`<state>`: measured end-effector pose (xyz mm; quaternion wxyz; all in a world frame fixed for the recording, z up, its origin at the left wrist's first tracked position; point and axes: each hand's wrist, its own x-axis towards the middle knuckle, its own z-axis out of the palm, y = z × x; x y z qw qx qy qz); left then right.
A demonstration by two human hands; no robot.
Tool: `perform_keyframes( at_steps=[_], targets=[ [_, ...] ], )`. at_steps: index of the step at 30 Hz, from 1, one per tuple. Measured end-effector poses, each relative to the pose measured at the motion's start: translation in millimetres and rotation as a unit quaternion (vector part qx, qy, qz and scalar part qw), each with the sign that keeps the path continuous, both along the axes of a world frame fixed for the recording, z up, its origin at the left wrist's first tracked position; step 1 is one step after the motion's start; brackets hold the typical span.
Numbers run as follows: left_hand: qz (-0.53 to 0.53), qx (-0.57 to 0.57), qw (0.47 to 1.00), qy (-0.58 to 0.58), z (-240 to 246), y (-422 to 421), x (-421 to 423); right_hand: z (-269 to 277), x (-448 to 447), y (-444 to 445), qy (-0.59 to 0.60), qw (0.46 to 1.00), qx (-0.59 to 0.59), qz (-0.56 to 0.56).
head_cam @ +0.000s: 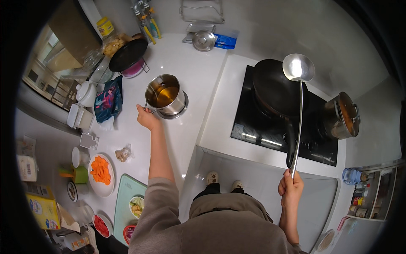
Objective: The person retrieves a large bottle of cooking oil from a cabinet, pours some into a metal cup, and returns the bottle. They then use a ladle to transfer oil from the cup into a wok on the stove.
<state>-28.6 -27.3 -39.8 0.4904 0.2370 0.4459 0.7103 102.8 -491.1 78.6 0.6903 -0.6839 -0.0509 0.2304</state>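
Observation:
My left hand [148,119] grips the wire handle of a stainless steel pot [179,104] that holds clear amber liquid [168,96]. Under the pot a round metal base [186,102] shows on the white counter; whether the two touch, I cannot tell. My right hand [291,186] is closed around the end of a long metal ladle [299,127]. The ladle's bowl [298,67] hangs over the far right rim of a black wok [274,85], and its contents cannot be made out through the glare. On the black cooktop [253,127], the wok's handle points towards me.
Right of the wok stands a steel pot [331,119] with brownish contents. Sliced carrots fill a plate [111,187] at left, near a green cutting board [122,203] with small bowls. Behind are a black pan [128,55], a metal lid [203,40] and a dark packet [108,100].

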Motion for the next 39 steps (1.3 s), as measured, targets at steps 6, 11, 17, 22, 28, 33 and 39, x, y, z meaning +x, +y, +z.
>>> perform_keyframes(
  at_steps=[6, 11, 17, 22, 28, 33, 39],
  targets=[
    [-0.009, -0.004, 1.000, -0.006, 3.9, -2.1, 3.8, -0.6, -7.2, 1.2, 0.011, 1.000, 0.014, -0.012],
    [-0.028, 0.005, 0.999, 0.045, 20.4, -2.3, 11.3, 0.3, -1.8, -11.4, 0.012, 1.000, 0.001, -0.018],
    [-0.048, 0.017, 0.994, 0.101, 68.7, -24.1, 29.6, 14.2, 23.1, -26.5, -0.015, 1.000, -0.020, 0.002],
    [-0.116, 0.000, 0.991, 0.073, 107.0, -57.2, 66.5, 35.6, 49.5, -51.8, 0.002, 0.999, 0.005, 0.042],
    [-0.215, 0.036, 0.967, 0.130, 112.2, -99.0, 118.7, 91.7, 67.1, -79.6, -0.073, 0.989, -0.052, 0.117],
    [-0.284, 0.047, 0.947, 0.144, 115.4, -137.0, 145.4, 114.6, 76.1, -104.0, -0.117, 0.969, -0.129, 0.175],
    [-0.329, 0.060, 0.921, 0.199, 111.7, -160.1, 147.7, 120.7, 79.9, -109.7, -0.257, 0.898, -0.273, 0.229]
  ],
)
